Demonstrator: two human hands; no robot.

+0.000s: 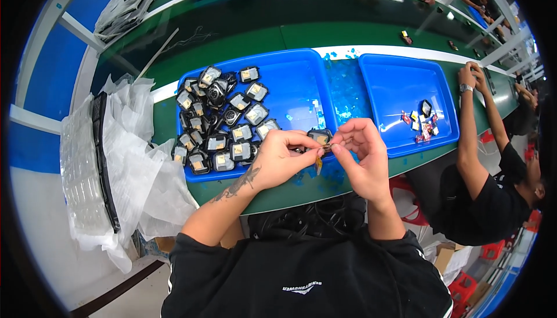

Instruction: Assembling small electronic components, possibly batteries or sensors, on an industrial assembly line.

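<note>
My left hand [282, 158] and my right hand [366, 164] meet over the near edge of the table, both closed in a pinch. Between their fingertips is a small dark electronic part with a yellow ribbon-like strip [318, 166] hanging below; fingers cover most of it. Just behind the fingertips a square black watch case [319, 136] shows in part. Left of it, a blue tray [296, 89] holds many similar watch cases [241, 151], heaped at its left side. In a second blue tray [400, 89], to the right, lie several small red-and-yellow parts [426, 131] and one dark case.
Blue film scraps [350, 92] litter the strip between the trays. Beyond runs a green conveyor [232, 25] bearing small parts [406, 38]. Clear plastic trays [84, 161] and crumpled plastic sheets [136, 150] stand at left. A co-worker [487, 196] sits close at right, arms over the table.
</note>
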